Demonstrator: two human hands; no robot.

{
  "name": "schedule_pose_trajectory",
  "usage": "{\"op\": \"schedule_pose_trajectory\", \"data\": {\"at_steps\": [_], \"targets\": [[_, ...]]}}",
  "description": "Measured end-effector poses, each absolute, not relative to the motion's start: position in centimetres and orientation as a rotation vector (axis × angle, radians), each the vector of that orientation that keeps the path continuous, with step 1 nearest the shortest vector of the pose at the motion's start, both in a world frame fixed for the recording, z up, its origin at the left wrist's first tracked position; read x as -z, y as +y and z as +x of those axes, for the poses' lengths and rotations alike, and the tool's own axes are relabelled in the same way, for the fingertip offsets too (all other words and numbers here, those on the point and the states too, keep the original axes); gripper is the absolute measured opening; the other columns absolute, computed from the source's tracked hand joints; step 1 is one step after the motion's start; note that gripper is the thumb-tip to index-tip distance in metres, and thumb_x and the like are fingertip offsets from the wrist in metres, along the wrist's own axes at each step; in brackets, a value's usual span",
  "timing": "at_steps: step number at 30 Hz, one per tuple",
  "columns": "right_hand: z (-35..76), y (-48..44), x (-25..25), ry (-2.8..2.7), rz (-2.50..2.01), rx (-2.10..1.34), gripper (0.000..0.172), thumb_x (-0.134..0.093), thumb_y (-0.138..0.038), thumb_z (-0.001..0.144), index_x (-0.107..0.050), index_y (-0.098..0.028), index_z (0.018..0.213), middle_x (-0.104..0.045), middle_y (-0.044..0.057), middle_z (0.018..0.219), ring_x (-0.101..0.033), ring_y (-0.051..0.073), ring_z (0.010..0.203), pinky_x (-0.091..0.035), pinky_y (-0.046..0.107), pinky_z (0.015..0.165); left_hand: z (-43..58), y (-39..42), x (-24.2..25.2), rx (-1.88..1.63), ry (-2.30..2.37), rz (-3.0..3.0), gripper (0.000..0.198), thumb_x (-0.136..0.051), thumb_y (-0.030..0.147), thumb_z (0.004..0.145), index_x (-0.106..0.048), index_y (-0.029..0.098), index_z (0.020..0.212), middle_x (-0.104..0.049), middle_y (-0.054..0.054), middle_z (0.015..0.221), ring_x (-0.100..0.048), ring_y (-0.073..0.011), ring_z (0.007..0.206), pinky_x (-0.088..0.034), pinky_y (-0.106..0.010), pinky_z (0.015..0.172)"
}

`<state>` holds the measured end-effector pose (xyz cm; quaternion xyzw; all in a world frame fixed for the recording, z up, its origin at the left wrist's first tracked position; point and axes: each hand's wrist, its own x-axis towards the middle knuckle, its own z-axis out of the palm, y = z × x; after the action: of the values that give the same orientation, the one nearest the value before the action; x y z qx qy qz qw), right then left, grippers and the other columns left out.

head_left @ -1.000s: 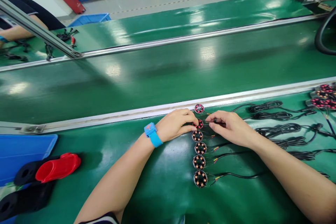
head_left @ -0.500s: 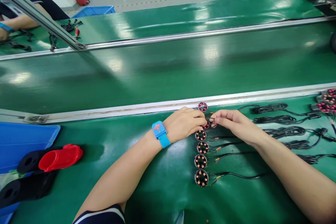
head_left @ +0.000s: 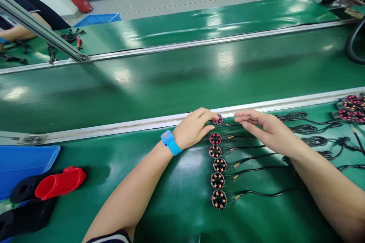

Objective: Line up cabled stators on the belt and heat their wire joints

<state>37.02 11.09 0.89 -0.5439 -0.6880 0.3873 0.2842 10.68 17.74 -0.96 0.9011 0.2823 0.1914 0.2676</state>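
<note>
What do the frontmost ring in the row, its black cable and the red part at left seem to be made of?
Frontmost ring: probably a metal core wound with copper wire, given its greyish rim and orange-brown coils.
Black cable: likely rubber or plastic sheathing, smooth, slightly shiny and softly curved.
Red part: perhaps moulded plastic or rubber, evenly coloured with a smooth surface.

Left hand [head_left: 195, 129] fingers are masking part of the top red ring [head_left: 219, 120], and gripping or merely touching, I can't tell! The right forearm [head_left: 322, 174] hides stretches of black cables [head_left: 275, 194]. Left edge slices the blue bin [head_left: 25, 161]; right edge, the piled rings [head_left: 352, 114].
</note>
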Motion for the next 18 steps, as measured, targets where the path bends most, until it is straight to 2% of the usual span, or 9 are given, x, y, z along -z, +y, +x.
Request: {"op": "schedule_pose_trajectory", "data": {"at_steps": [3,6,9,12,14,16,18], "targets": [[36.2,11.6,-1.0,-2.019,-1.488,-0.910,0.040,-0.056,-0.030,0.091,-0.056,-0.027,0.131,-0.067,0.004,0.120,-0.063,0.024,0.112,-0.050,0.044,0.102,11.7,18.5,2.2,-0.535,0.753,2.451,0.038,-0.063,0.020,0.092,-0.048,0.022,0.127,-0.057,-0.008,0.132,-0.053,-0.0258,0.124,-0.043,-0.044,0.103],[34.8,12.4,-0.2,-2.107,-1.434,-0.875,0.045,-0.061,-0.025,0.086,-0.055,-0.027,0.130,-0.066,0.004,0.123,-0.062,0.024,0.114,-0.050,0.044,0.102,12.4,18.7,3.1,-0.583,0.736,2.375,0.041,-0.065,0.017,0.089,-0.045,0.021,0.126,-0.061,-0.007,0.127,-0.058,-0.0241,0.117,-0.047,-0.040,0.100],[33.7,13.3,1.0,-2.032,-1.421,-0.946,0.041,-0.063,-0.023,0.082,-0.057,-0.023,0.123,-0.067,0.005,0.116,-0.066,0.020,0.094,-0.055,0.037,0.087,12.3,18.4,3.4,-0.650,0.787,2.351,0.044,-0.068,0.015,0.087,-0.044,0.021,0.123,-0.063,-0.006,0.120,-0.062,-0.0228,0.110,-0.051,-0.036,0.093],[33.3,13.7,1.7,-1.946,-1.473,-1.081,0.034,-0.064,-0.029,0.081,-0.062,-0.020,0.114,-0.068,0.003,0.102,-0.059,0.014,0.069,-0.050,0.030,0.067,11.8,18.0,3.1,-0.669,0.831,2.430,0.050,-0.072,0.012,0.082,-0.043,0.021,0.121,-0.065,-0.006,0.116,-0.064,-0.0236,0.107,-0.051,-0.037,0.091],[33.3,13.8,1.9,-1.901,-1.473,-1.191,0.027,-0.061,-0.038,0.085,-0.065,-0.019,0.103,-0.067,0.001,0.087,-0.053,0.013,0.061,-0.043,0.028,0.060,11.7,17.8,2.8,-0.672,0.834,2.481,0.050,-0.073,0.011,0.081,-0.043,0.021,0.119,-0.065,-0.005,0.114,-0.065,-0.0241,0.105,-0.051,-0.037,0.090],[33.3,13.9,1.8,-1.835,-1.458,-1.286,0.029,-0.056,-0.045,0.089,-0.065,-0.018,0.092,-0.062,-0.001,0.075,-0.049,0.013,0.059,-0.038,0.027,0.058,11.7,17.7,2.6,-0.670,0.824,2.500,0.050,-0.073,0.009,0.080,-0.043,0.020,0.119,-0.066,-0.005,0.113,-0.065,-0.0240,0.105,-0.051,-0.037,0.090],[33.4,14.1,1.8,-1.732,-1.426,-1.340,0.031,-0.055,-0.046,0.090,-0.065,-0.018,0.087,-0.062,0.000,0.075,-0.052,0.014,0.067,-0.040,0.027,0.064,11.8,17.7,2.5,-0.661,0.814,2.491,0.052,-0.075,0.009,0.079,-0.043,0.020,0.118,-0.066,-0.005,0.113,-0.065,-0.0237,0.105,-0.051,-0.036,0.090]]}}
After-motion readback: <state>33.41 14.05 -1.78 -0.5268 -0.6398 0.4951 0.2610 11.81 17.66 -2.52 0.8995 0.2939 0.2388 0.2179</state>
